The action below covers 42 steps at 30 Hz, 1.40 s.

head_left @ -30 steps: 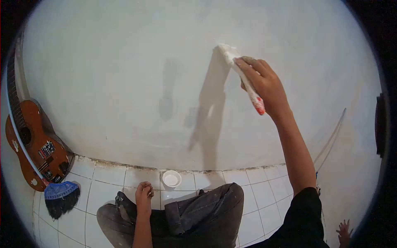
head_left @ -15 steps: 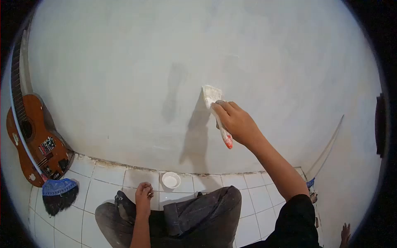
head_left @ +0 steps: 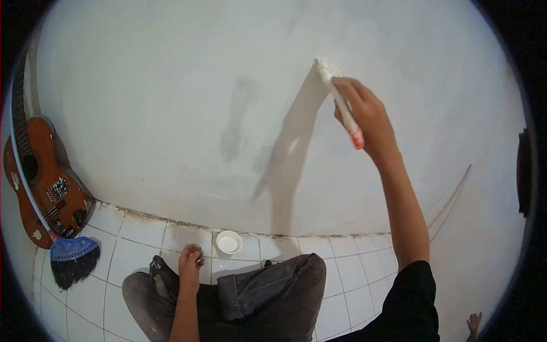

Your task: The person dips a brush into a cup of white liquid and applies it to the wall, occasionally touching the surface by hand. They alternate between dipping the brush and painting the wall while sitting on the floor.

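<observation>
My right hand (head_left: 364,108) is closed around a paintbrush (head_left: 345,111) with a whitish, paint-coated handle and a red end. The brush points up and its bristles (head_left: 327,65) meet the pale wall (head_left: 188,114). My left hand (head_left: 191,259) rests by my bent leg, fingers curled in, with nothing visible in it. Just right of that hand, a small white bowl (head_left: 229,243) stands on the tiled floor near the foot of the wall; what it holds is hard to make out.
A guitar (head_left: 45,176) leans in the left corner, with a blue-and-black broom (head_left: 74,259) before it. White tiles (head_left: 347,279) border the wall. A thin stick (head_left: 450,199) leans at right. Another hand (head_left: 474,324) shows at the lower right edge.
My right hand has carried the paintbrush up and to the right along the wall, and the brush has turned more edge-on. My left hand stays by my leg. The view has shifted slightly.
</observation>
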Motion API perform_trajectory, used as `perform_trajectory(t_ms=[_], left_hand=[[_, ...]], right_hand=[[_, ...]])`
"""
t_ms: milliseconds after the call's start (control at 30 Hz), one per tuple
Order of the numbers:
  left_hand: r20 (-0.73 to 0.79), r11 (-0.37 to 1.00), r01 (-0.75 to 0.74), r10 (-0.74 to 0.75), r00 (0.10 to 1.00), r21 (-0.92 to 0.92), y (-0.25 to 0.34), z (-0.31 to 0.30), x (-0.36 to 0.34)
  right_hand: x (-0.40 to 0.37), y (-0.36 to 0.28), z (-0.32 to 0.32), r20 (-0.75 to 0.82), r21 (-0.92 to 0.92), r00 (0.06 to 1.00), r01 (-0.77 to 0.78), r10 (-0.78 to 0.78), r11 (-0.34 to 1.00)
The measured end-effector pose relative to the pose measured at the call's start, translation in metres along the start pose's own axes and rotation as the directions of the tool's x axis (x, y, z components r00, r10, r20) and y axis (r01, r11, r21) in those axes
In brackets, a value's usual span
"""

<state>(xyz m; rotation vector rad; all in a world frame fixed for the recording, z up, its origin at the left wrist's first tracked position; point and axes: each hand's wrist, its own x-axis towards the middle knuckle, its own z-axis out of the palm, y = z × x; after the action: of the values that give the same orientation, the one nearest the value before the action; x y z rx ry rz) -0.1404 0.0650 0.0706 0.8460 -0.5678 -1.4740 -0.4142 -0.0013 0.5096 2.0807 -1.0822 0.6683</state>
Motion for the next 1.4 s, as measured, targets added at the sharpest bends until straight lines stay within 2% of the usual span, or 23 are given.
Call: perform_trajectory(t_ms=[67,133,300,467,533,700,800,933,1200,1300,1400], left_hand=[[-0.008,1.000,-0.001,0.002,1.000,0.008,0.005,0.004,-0.004],[-0.019,1.000,0.019,-0.019,1.000,0.005,0.001,0.001,-0.002],[0.003,1.000,0.009,-0.009,1.000,-0.019,-0.002,0.000,-0.001],[-0.042,0.999,0.024,-0.026,0.999,-0.042,0.005,0.002,-0.004],[-0.027,0.999,0.013,-0.014,1.000,-0.048,0.003,-0.001,-0.002],[-0.003,1.000,0.011,-0.011,1.000,-0.018,0.002,0.000,0.001],[-0.028,0.999,0.000,-0.002,1.000,-0.047,0.007,0.003,-0.003],[-0.031,0.998,0.004,-0.005,1.000,-0.057,0.004,-0.002,0.000],[-0.018,0.999,0.007,-0.007,1.000,-0.039,0.007,0.000,-0.002],[-0.019,0.999,-0.018,0.017,1.000,-0.049,0.009,0.000,-0.003],[0.012,0.998,-0.009,0.010,1.000,-0.062,0.006,-0.003,0.000]], right_hand=[[-0.009,-0.006,0.014,0.014,-0.062,0.996,0.090,-0.089,0.994],[-0.024,-0.006,0.037,0.024,-0.206,0.983,0.183,-0.182,0.961],[-0.061,-0.024,0.063,0.197,-0.128,0.964,0.207,-0.179,0.970],[-0.059,-0.026,0.046,0.167,-0.073,0.953,0.268,-0.253,0.961],[-0.043,-0.023,0.026,0.109,-0.087,0.974,0.208,-0.198,0.974],[0.010,-0.012,-0.013,-0.062,-0.137,0.963,0.253,-0.263,0.958],[0.017,-0.011,-0.006,-0.005,-0.130,0.982,0.188,-0.190,0.973],[-0.007,-0.016,0.035,0.037,-0.253,0.973,0.232,-0.230,0.939],[-0.075,-0.048,0.085,0.288,-0.024,0.942,0.188,-0.174,0.982],[-0.083,-0.054,0.083,0.278,0.007,0.940,0.205,-0.199,0.979],[-0.071,-0.057,0.056,0.284,0.060,0.946,0.144,-0.155,0.988]])
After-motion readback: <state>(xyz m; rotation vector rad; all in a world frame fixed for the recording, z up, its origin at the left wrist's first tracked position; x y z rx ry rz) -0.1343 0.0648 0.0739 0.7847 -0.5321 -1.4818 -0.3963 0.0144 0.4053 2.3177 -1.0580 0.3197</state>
